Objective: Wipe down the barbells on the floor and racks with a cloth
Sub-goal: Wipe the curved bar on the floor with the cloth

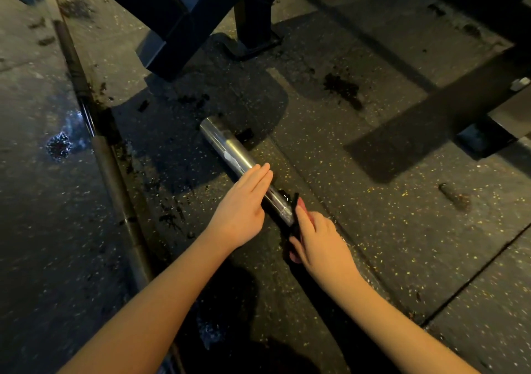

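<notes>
**Floor barbell, sleeve end: hands and cloth in place**

We observe one barbell lying on the speckled rubber floor, running diagonally from the lower middle of the view up and to the left. Its chrome sleeve is the lit part. The end face sits in the shadow near the foot of a black rack frame.

Left hand: fingers straight and held together, laid flat across the top of the sleeve. Nothing is gripped; the fingertips reach just past the far side of the sleeve.

Right hand: fingers and thumb are curled around a dark cloth, which is clamped against the bar at the near end of the sleeve. The cloth shows as a narrow black strip between the thumb and the chrome. We cannot tell how far it wraps under the bar. The two hands sit just beside each other along the bar, apart.

A second bar, dull and brownish, lies on the floor well to the left, roughly parallel to the first. Dark smudges mark the floor around both bars, and a wet-looking shiny patch lies left of the second bar.
</notes>
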A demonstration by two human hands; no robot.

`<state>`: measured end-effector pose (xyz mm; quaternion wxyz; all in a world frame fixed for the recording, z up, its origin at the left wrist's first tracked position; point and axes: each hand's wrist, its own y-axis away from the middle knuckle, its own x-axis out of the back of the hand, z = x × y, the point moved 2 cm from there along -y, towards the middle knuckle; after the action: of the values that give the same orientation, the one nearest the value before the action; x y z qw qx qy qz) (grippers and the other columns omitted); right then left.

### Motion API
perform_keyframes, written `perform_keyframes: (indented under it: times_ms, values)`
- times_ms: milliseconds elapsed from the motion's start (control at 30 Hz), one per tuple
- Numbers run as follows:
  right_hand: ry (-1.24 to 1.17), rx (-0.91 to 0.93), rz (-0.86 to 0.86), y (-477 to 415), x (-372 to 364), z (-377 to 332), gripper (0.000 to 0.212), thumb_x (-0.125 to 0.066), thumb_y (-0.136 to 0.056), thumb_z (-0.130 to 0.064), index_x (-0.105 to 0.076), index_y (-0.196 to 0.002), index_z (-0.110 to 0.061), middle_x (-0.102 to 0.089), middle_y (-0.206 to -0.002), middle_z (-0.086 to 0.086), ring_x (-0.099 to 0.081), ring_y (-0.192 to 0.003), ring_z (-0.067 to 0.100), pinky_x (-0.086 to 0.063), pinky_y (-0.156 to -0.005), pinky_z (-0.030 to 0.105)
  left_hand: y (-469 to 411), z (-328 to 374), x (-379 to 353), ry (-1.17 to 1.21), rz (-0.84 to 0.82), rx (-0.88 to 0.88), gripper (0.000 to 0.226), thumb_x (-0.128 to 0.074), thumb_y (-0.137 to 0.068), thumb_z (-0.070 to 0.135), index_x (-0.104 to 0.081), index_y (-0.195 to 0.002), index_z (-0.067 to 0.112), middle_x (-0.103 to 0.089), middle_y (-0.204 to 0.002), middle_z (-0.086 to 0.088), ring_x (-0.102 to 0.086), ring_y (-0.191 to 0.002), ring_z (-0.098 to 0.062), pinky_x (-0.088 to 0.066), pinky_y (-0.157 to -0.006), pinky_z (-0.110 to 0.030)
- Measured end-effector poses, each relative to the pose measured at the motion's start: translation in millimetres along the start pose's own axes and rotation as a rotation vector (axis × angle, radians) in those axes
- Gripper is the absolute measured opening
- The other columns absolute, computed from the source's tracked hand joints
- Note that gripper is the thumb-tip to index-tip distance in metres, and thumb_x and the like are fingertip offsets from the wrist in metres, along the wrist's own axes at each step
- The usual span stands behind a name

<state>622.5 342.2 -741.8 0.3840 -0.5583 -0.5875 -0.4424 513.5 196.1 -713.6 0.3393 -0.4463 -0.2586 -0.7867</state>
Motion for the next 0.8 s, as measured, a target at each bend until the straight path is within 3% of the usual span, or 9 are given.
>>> perform_keyframes:
  times_ms: [67,133,233,300,400,533,700,800]
  values:
    - [-0.092,-0.089,-0.074,-31,5,-14,0.054,-0.044,-0.101,-0.033,-0.031,-0.147,-0.009,-0.049,-0.129,0.013,-0.052,-0.114,0.032,-0.043,-0.094,0.037,3,-2,0,0.004,-0.003,-0.011,0.068,-0.048,-0.094,0.003,-0.016,-0.153,0.016,-0.006,-0.161,0.007,0.005,-0.141,0.001,0.008,-0.109,-0.014]
    - [-0.186,-0.107,-0.076,-49,6,-19,0.047,-0.039,-0.103,-0.032,-0.033,-0.145,-0.012,-0.049,-0.130,0.012,-0.052,-0.114,0.030,-0.042,-0.094,0.037,5,-3,0,0.011,-0.008,-0.004,0.069,-0.048,-0.093,0.002,-0.016,-0.152,0.016,-0.007,-0.161,0.006,0.004,-0.142,-0.001,0.003,-0.115,-0.018]
    - [-0.226,-0.006,-0.044,-19,-1,-12,0.065,-0.057,-0.093,-0.018,-0.026,-0.151,-0.013,-0.047,-0.134,0.013,-0.051,-0.113,0.030,-0.044,-0.096,0.037,10,-7,2,0.005,-0.030,0.008,0.069,-0.047,-0.094,0.002,-0.015,-0.153,0.016,-0.005,-0.161,0.009,0.006,-0.141,0.001,-0.004,-0.117,-0.022]
    - [-0.224,0.057,0.003,28,-6,-1,0.086,-0.074,-0.072,-0.005,-0.032,-0.147,-0.011,-0.052,-0.128,0.016,-0.054,-0.106,0.029,-0.044,-0.091,0.030,17,-11,4,0.007,-0.037,0.013,0.069,-0.047,-0.094,0.003,-0.014,-0.153,0.018,-0.001,-0.160,0.012,0.009,-0.139,0.004,-0.003,-0.117,-0.021]
    - [-0.183,0.072,0.091,69,-12,14,0.096,-0.084,-0.053,0.003,-0.042,-0.139,-0.007,-0.052,-0.128,0.015,-0.050,-0.107,0.024,-0.042,-0.089,0.021,24,-12,3,0.011,-0.052,0.017,0.070,-0.046,-0.096,0.005,-0.008,-0.153,0.020,0.008,-0.156,0.016,0.014,-0.138,0.004,0.001,-0.115,-0.020]
    - [-0.052,0.045,0.070,36,-13,1,0.102,-0.092,-0.041,-0.009,-0.051,-0.134,-0.003,-0.059,-0.122,0.019,-0.062,-0.100,0.037,-0.054,-0.083,0.042,20,-8,0,0.008,-0.039,0.042,0.072,-0.047,-0.095,0.007,-0.007,-0.153,0.020,0.006,-0.160,0.012,0.013,-0.141,0.001,-0.001,-0.113,-0.021]
    - [-0.100,0.087,-0.013,-20,-7,-15,0.094,-0.076,-0.075,-0.015,-0.023,-0.152,-0.014,-0.036,-0.149,0.010,-0.041,-0.125,0.033,-0.045,-0.100,0.042,15,-5,-2,-0.007,-0.036,0.057,0.072,-0.050,-0.094,0.007,-0.011,-0.154,0.020,0.003,-0.161,0.012,0.008,-0.145,-0.002,-0.008,-0.115,-0.024]
    - [-0.203,0.154,0.004,29,-10,7,0.100,-0.081,-0.058,-0.004,-0.036,-0.147,-0.011,-0.041,-0.148,0.013,-0.051,-0.120,0.035,-0.050,-0.094,0.046,15,-7,2,-0.019,-0.066,0.047,0.072,-0.049,-0.095,0.009,-0.009,-0.154,0.021,0.005,-0.160,0.014,0.008,-0.145,-0.002,-0.014,-0.115,-0.024]
